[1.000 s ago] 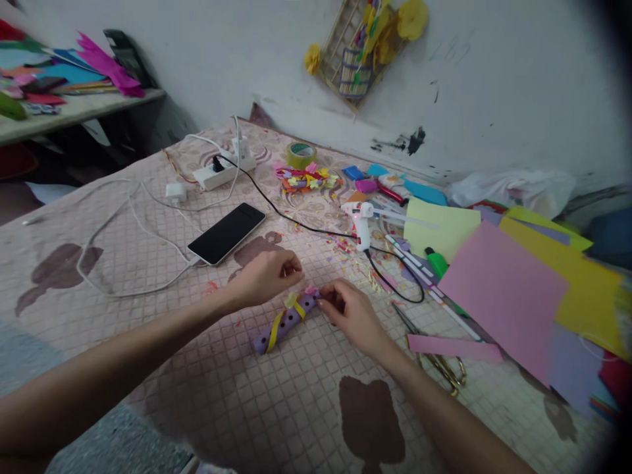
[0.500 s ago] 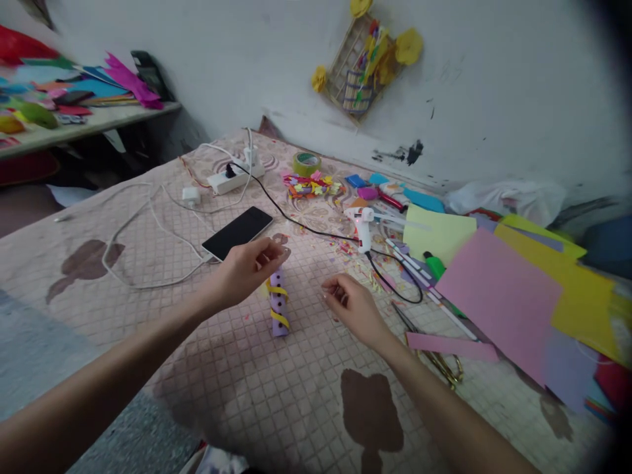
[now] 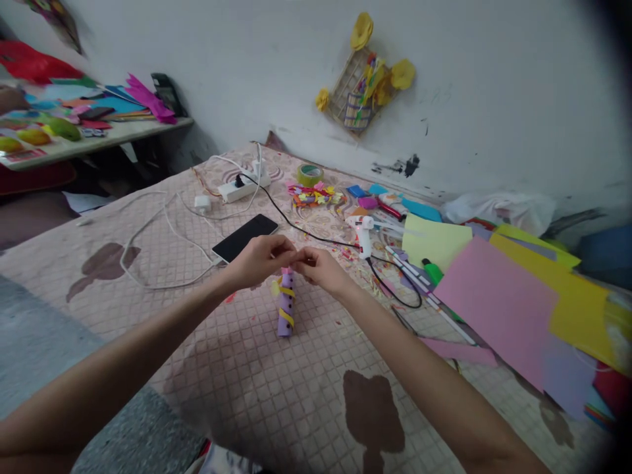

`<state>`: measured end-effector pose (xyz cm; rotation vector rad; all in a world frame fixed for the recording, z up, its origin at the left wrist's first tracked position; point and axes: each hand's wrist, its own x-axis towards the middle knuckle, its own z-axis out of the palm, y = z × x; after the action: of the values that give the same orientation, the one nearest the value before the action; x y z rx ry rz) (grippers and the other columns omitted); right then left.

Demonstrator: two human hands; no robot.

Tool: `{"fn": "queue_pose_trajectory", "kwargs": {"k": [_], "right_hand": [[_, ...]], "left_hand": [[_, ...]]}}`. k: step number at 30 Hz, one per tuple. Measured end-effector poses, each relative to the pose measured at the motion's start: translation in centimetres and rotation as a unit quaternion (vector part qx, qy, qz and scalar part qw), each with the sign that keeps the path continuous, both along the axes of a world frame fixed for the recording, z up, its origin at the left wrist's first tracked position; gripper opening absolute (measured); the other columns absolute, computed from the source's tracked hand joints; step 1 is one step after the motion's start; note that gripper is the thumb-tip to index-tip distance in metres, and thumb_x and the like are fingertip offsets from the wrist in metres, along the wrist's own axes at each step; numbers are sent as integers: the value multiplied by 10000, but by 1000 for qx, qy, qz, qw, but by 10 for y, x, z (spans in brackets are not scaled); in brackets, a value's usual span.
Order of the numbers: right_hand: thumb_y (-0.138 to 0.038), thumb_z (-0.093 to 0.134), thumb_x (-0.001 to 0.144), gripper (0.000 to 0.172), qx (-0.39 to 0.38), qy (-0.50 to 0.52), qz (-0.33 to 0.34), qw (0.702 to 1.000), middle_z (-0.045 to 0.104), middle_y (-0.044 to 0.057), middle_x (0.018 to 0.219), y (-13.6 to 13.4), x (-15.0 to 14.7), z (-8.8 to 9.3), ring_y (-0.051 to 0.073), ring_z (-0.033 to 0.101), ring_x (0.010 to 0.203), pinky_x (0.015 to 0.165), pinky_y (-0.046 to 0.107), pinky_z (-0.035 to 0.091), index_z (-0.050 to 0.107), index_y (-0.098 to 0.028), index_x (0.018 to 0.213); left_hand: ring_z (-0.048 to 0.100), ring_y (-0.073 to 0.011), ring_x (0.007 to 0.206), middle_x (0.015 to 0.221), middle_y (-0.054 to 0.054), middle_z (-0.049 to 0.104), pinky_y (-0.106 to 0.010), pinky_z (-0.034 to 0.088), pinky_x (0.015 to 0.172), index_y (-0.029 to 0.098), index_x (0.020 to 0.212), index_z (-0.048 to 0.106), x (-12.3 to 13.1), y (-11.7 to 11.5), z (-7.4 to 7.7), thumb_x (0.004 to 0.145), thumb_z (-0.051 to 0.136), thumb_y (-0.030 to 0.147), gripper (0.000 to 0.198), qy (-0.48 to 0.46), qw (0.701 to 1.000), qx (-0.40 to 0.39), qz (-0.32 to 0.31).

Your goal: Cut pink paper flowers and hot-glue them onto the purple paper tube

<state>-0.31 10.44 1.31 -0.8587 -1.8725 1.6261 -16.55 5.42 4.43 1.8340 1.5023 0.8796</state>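
A purple tube (image 3: 285, 309) with black dots and a yellow strip wound round it stands upright on the patterned cloth (image 3: 237, 368). My left hand (image 3: 259, 260) and my right hand (image 3: 320, 266) meet over its top end, fingertips pinched together on it. Both hands' fingers are closed on the tube's top, where a small pink piece shows.
A black phone (image 3: 245, 237), a white power strip (image 3: 239, 189) with cables and a white glue gun (image 3: 364, 232) lie behind the tube. Coloured paper sheets (image 3: 498, 296) and pens spread to the right. A tape roll (image 3: 309, 174) and paper scraps sit near the wall.
The tube went from lying flat to standing upright. My right hand, apart from it half a second ago, has come in and joined the left at the tube's top.
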Motion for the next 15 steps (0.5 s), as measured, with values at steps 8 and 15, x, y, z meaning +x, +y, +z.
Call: {"fn": "queue_pose_trajectory", "kwargs": {"k": [8, 15], "right_hand": [[-368, 604, 730, 221, 21, 23, -53, 998, 448, -62, 549, 3, 8, -12, 62, 400, 436, 398, 186, 321, 509, -176, 674], [-391, 599, 733, 239, 17, 35, -75, 996, 422, -65, 534, 2, 9, -11, 60, 389, 428, 374, 173, 296, 504, -180, 674]], "left_hand": [[472, -88, 553, 743, 6, 538, -221, 392, 520, 168, 1144, 454, -15, -16, -3, 764, 562, 306, 419, 34, 973, 113, 199], [548, -120, 674, 809, -15, 576, -239, 431, 577, 182, 1113, 471, -20, -35, -11, 765, 557, 300, 377, -48, 970, 96, 219]]}}
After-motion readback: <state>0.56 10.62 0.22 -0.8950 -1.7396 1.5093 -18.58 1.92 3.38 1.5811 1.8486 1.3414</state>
